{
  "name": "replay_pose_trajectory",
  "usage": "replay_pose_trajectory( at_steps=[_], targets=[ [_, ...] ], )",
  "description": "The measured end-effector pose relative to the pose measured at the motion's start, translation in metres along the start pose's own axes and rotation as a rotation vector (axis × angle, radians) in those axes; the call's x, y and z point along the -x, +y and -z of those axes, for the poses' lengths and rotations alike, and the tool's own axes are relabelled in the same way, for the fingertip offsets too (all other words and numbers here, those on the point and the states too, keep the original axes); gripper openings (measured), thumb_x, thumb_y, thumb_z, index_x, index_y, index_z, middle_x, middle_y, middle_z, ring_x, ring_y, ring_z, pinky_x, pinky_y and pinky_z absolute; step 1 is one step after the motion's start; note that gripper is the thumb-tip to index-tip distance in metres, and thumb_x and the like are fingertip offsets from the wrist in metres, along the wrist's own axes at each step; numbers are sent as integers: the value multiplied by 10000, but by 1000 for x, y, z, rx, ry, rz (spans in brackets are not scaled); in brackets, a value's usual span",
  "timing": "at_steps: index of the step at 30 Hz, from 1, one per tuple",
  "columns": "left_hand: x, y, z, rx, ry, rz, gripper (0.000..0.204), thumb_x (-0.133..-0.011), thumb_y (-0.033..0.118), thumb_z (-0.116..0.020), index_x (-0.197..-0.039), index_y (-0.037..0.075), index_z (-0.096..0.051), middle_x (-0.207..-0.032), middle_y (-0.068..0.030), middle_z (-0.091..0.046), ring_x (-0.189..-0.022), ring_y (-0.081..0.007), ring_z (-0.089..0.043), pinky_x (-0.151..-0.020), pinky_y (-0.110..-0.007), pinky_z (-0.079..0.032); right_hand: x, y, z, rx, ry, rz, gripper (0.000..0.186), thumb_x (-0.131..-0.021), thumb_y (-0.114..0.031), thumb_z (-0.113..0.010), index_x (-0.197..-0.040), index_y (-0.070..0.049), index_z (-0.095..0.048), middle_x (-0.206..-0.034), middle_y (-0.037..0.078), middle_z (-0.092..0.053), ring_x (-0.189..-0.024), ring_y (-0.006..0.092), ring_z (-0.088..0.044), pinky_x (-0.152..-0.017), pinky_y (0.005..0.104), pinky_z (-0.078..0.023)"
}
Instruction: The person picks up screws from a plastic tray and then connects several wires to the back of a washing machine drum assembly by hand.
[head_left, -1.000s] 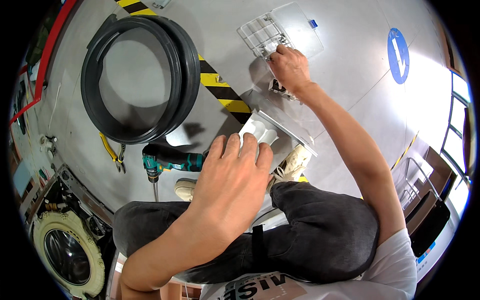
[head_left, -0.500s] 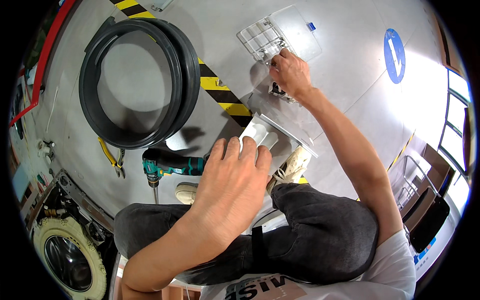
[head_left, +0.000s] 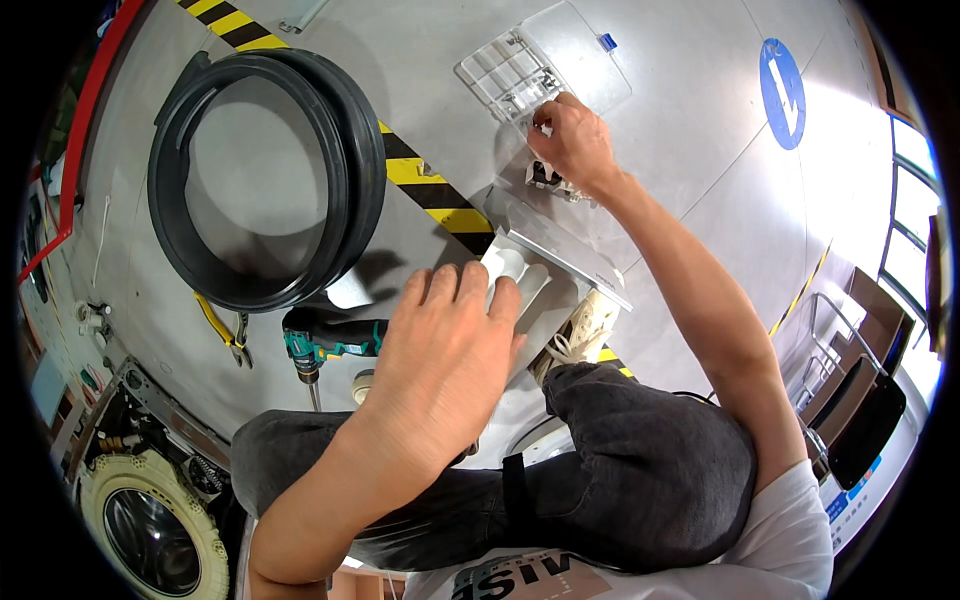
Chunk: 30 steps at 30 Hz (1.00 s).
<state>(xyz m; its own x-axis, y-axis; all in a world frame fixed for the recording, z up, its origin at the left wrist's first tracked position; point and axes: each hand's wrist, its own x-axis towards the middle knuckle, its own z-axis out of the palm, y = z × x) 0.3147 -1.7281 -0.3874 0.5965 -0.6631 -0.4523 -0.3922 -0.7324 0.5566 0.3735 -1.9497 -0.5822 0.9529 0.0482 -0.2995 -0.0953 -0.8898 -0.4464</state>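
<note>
A: Floor [head_left: 700, 180], grey and glossy, carries everything here; the person sits on it with dark-trousered knees drawn up, and the left hand [head_left: 440, 360] lies flat, fingers spread, on a white plastic part [head_left: 515, 280] just beyond the knees; nothing pinched, simply palm down, I'd judge to hold the piece steady.

B: And the right hand [head_left: 572, 140] is stretched well away toward the far side of the floor; fingers curled in at the near corner of a clear compartment box [head_left: 525, 70]; whether they grip a small item I cannot tell, the fingertips hide it.

A: Agreed; the box sits with its clear lid swung open beyond it, likely so the small bits stay within one arm's reach; just below that hand lies a small dark-and-white component [head_left: 545, 178], touching the wrist side.

B: Between the two hands a grey metal panel [head_left: 560, 245] lies slantwise, its near end beside the white part.

A: Toward the left edge of the floor, a big black rubber door gasket [head_left: 265, 170] lies flat across the yellow-black hazard stripe [head_left: 430, 180]; near it a teal cordless drill [head_left: 325, 345] and yellow-handled pliers [head_left: 225, 330], parked close to the left knee.

B: Washer drum [head_left: 150, 530] at the near-left corner; blue arrow sign [head_left: 782, 92] far right.
</note>
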Motion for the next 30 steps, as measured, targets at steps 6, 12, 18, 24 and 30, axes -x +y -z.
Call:
replay_pose_trajectory(
  at_steps=[6,12,18,24,30],
  targets=[
    [-14,-20,-3,80,59,99,332,-845,218,-626,-1090,7,-552,-1006,-169,-587,-948,-336,-571,-871,-397,-443,-1,-2,8,-206,-6,-84,221,-781,-198,-639,-880,-5,-680,-861,101,-638,-766,213,-628,-703,325,-497],
    [-52,-65,-19,788,332,439,523,-963,418,-434,-1237,-24,-489,-1178,-187,-564,-1102,-288,-543,-954,-367,-409,17,-52,31,-772,-186,-117,197,-814,-155,-644,-888,26,-667,-791,57,-661,-733,84,-573,-691,253,-486],
    [-58,-83,-22,2029,139,683,493,-997,408,-339,-1195,-27,-456,-1105,-92,-531,-1020,-175,-519,-931,-349,-417,51,-118,59,-578,-85,246,158,-750,-95,-658,-868,11,-649,-826,100,-567,-706,239,-616,-626,320,-505],
    [-60,-81,-22,2104,264,752,339,-988,314,-423,-1005,-1,-548,-965,-108,-570,-930,-189,-568,-852,-356,-479,47,-111,63,-427,96,387,172,-774,-137,-678,-885,-8,-660,-852,104,-588,-733,267,-610,-637,353,-495],
    [-51,-80,-13,2153,181,612,463,-996,368,-360,-1032,-51,-554,-995,-161,-596,-956,-240,-572,-919,-370,-459,-10,-35,34,-24,148,270,152,-804,-112,-645,-938,-47,-675,-916,84,-600,-804,268,-610,-713,367,-498]
  ],
)
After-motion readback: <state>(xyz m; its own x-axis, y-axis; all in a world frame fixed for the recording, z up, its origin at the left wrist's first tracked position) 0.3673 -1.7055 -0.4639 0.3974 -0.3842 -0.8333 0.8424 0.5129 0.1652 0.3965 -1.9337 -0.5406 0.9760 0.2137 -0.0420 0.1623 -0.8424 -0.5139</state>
